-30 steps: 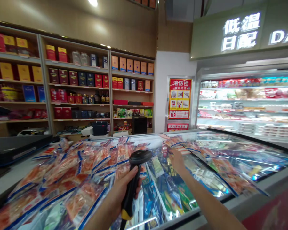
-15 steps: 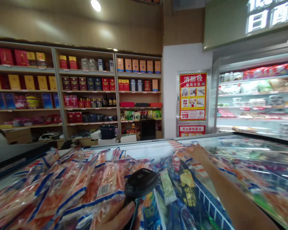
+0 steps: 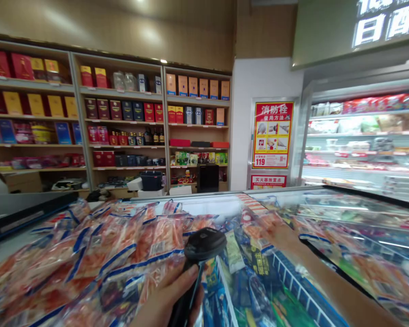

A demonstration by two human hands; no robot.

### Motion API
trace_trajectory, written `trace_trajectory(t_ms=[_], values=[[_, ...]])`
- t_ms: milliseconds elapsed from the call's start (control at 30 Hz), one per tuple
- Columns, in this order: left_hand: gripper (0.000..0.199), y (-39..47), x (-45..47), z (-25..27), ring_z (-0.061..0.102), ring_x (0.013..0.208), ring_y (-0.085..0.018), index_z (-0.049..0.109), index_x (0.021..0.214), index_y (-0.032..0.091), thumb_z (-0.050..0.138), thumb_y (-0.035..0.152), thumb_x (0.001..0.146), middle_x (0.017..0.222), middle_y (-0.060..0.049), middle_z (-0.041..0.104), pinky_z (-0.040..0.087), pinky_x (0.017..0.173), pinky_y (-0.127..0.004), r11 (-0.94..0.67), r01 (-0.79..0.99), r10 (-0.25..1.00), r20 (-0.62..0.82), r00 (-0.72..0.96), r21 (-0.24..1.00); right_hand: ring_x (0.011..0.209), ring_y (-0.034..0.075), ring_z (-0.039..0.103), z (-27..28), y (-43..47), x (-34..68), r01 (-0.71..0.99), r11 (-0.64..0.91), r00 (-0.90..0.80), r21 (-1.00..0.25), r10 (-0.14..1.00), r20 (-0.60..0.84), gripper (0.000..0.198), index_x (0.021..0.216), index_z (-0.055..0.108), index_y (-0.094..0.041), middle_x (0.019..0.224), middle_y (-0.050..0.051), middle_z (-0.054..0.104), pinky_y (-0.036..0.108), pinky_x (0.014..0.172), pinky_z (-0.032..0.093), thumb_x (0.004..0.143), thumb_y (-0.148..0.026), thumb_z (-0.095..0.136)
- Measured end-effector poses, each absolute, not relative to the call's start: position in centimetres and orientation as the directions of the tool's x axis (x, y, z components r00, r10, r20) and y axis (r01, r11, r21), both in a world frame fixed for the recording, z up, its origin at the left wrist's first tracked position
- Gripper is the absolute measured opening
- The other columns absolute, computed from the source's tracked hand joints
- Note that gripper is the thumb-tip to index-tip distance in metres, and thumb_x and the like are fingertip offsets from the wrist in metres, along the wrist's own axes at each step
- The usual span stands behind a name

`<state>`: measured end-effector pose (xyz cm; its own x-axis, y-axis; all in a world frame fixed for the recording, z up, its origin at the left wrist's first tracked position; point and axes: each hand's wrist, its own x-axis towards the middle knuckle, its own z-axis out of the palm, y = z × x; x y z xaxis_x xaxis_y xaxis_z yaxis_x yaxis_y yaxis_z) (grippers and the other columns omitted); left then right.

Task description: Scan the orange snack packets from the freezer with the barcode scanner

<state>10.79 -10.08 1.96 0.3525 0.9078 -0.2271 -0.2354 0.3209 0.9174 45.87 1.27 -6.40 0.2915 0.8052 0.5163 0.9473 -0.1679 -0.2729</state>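
In my left hand [image 3: 179, 290] I hold a black handheld barcode scanner [image 3: 204, 245], fingers wrapped round its handle and its head tilted over the freezer goods. My right hand [image 3: 277, 234] is stretched over the right side of the freezer, smeared by motion. It grips a clear plastic bag of orange-pink frozen food [image 3: 257, 229]; its fingertips are partly hidden. Under that bag lie dark blue packets with yellow print [image 3: 260, 262] and a pale green-white packet [image 3: 234, 252]. Many blue-edged bags of pinkish frozen food [image 3: 163, 236] are heaped to the left of the scanner.
A white wire divider [image 3: 296, 288] stands in the chest freezer. Sliding glass [image 3: 347, 209] with a dark edge covers its right part. Behind are shelves of boxed goods [image 3: 132, 111], a red fire-hydrant notice [image 3: 271, 135] and a lit refrigerated display [image 3: 364, 136].
My right hand has come down and nearer, bringing the bag over the blue packets. The scanner has shifted slightly right and up in view. The camera has tilted a little.
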Motion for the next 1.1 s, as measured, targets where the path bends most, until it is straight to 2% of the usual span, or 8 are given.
trace_trajectory(t_ms=[133, 267, 400, 467, 633, 800, 933, 1100], values=[[0.029, -12.1, 9.7, 2.5, 0.045, 0.038, -0.007, 0.054, 0.078, 0.017, 0.058, 0.042, 0.062, 0.047, 0.003, 0.050, 0.034, 0.037, -0.017, 0.327, -0.223, 0.911, -0.244, 0.333, 0.918, 0.079, 0.024, 0.054, -5.9, -3.9, 43.2, 0.973, -0.196, 0.228, -0.120, 0.884, 0.407, 0.041, 0.054, 0.060, -0.018, 0.083, 0.011, 0.060, 0.036, 0.067, 0.037, 0.067, -0.050, 0.039], [0.026, -13.8, 8.1, 2.5, 0.044, 0.038, -0.006, 0.051, 0.068, 0.016, 0.055, 0.042, 0.064, 0.048, 0.002, 0.051, 0.033, 0.037, -0.016, 0.294, -0.208, 0.917, -0.214, 0.337, 0.933, 0.078, 0.020, 0.055, -4.5, -6.5, 41.7, 0.968, -0.188, 0.242, -0.167, 0.874, 0.420, 0.036, 0.065, 0.063, -0.018, 0.082, 0.011, 0.061, 0.027, 0.062, 0.037, 0.071, -0.042, 0.037], [0.027, -15.0, 6.2, 2.1, 0.043, 0.037, -0.006, 0.050, 0.070, 0.016, 0.055, 0.042, 0.063, 0.048, 0.002, 0.052, 0.031, 0.036, -0.016, 0.270, -0.202, 0.922, -0.192, 0.337, 0.941, 0.049, 0.014, 0.052, -4.4, -6.8, 40.4, 0.944, -0.183, 0.236, -0.273, 0.956, 0.172, 0.041, 0.043, 0.056, -0.016, 0.048, 0.007, 0.057, 0.023, 0.047, 0.032, 0.068, -0.045, 0.040], [0.030, -15.3, 5.1, 1.9, 0.043, 0.037, -0.006, 0.051, 0.074, 0.016, 0.055, 0.043, 0.063, 0.048, 0.002, 0.052, 0.031, 0.036, -0.016, 0.271, -0.200, 0.921, -0.193, 0.340, 0.942, 0.043, 0.013, 0.049, -4.8, -6.6, 39.8, 0.919, -0.185, 0.244, -0.349, 0.961, 0.133, 0.039, 0.035, 0.050, -0.016, 0.040, 0.005, 0.052, 0.023, 0.044, 0.030, 0.065, -0.042, 0.045], [0.035, -15.7, 2.5, 1.5, 0.043, 0.036, -0.007, 0.051, 0.078, 0.015, 0.059, 0.043, 0.059, 0.046, 0.003, 0.051, 0.030, 0.035, -0.017, 0.268, -0.199, 0.916, -0.185, 0.356, 0.943, 0.052, 0.013, 0.053, -4.9, -6.7, 37.9, 0.848, -0.129, 0.301, -0.515, 0.916, 0.266, 0.021, 0.047, 0.055, -0.016, 0.048, 0.002, 0.058, 0.021, 0.050, 0.034, 0.063, -0.025, 0.044], [0.029, -16.7, 1.3, 2.2, 0.043, 0.037, -0.006, 0.050, 0.076, 0.016, 0.054, 0.041, 0.065, 0.049, 0.002, 0.052, 0.030, 0.036, -0.016, 0.227, -0.221, 0.927, -0.141, 0.346, 0.949, 0.068, 0.017, 0.056, -2.4, -7.0, 34.4, 0.783, 0.056, 0.434, -0.619, 0.663, 0.610, 0.027, 0.072, 0.058, -0.015, 0.072, 0.006, 0.063, 0.025, 0.060, 0.039, 0.065, -0.033, 0.040], [0.026, -17.2, 0.8, 2.6, 0.045, 0.038, -0.007, 0.048, 0.075, 0.016, 0.052, 0.041, 0.067, 0.051, 0.002, 0.053, 0.032, 0.037, -0.017, 0.214, -0.230, 0.894, -0.095, 0.438, 0.950, 0.063, 0.016, 0.056, -0.5, -6.8, 30.7, 0.716, 0.237, 0.431, -0.656, 0.590, 0.683, 0.029, 0.072, 0.057, -0.015, 0.070, 0.006, 0.063, 0.025, 0.060, 0.040, 0.065, -0.038, 0.041], [0.026, -17.4, 0.2, 3.1, 0.045, 0.037, -0.007, 0.046, 0.067, 0.016, 0.052, 0.041, 0.066, 0.049, 0.001, 0.053, 0.032, 0.037, -0.018, 0.199, -0.245, 0.895, -0.074, 0.439, 0.949, 0.062, 0.016, 0.055, 0.4, -6.0, 27.4, 0.682, 0.268, 0.464, -0.681, 0.561, 0.686, 0.028, 0.069, 0.058, -0.015, 0.066, 0.006, 0.062, 0.026, 0.062, 0.040, 0.065, -0.038, 0.042]])
